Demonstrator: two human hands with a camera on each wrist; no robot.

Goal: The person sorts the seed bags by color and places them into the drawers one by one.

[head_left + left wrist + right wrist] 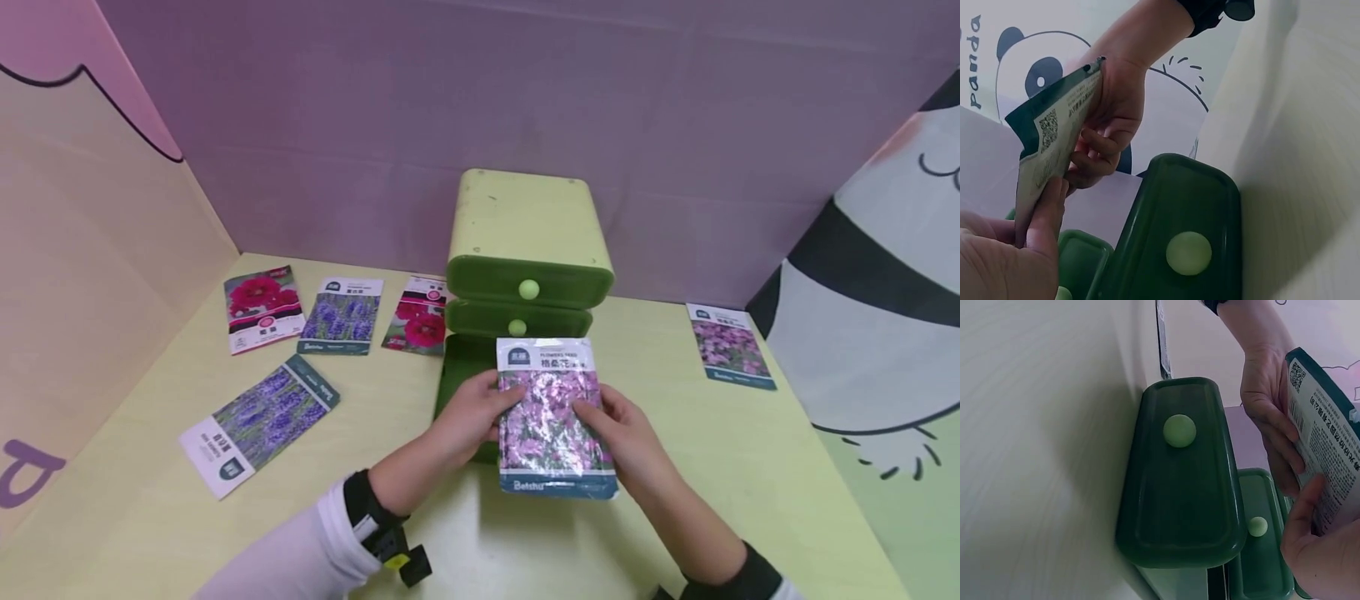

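Left hand: the left hand (474,410) grips the left edge of the seed packet (553,414), thumb on the printed front and fingers curled behind it; in the left wrist view the thumb presses the packet's back edge (1044,156).
Right hand: the right hand (622,437) holds the packet's right edge the same way, thumb across the front, fingers tucked under; the right wrist view shows its thumb on the text-covered back of the packet (1329,462).
Packet position: held between both hands, above the open bottom drawer (459,367) of the green drawer unit (525,242), off the tabletop (750,475).
Packet orientation: long axis runs away from the person; the white title band points toward the drawer unit, the teal bottom strip toward the person. Flower-print face up, tilted slightly.
Drawers: the two upper drawers are closed, each with a pale round knob (528,289).
Other packets: four lie flat on the tabletop to the left (258,421), one well apart to the right (730,344).
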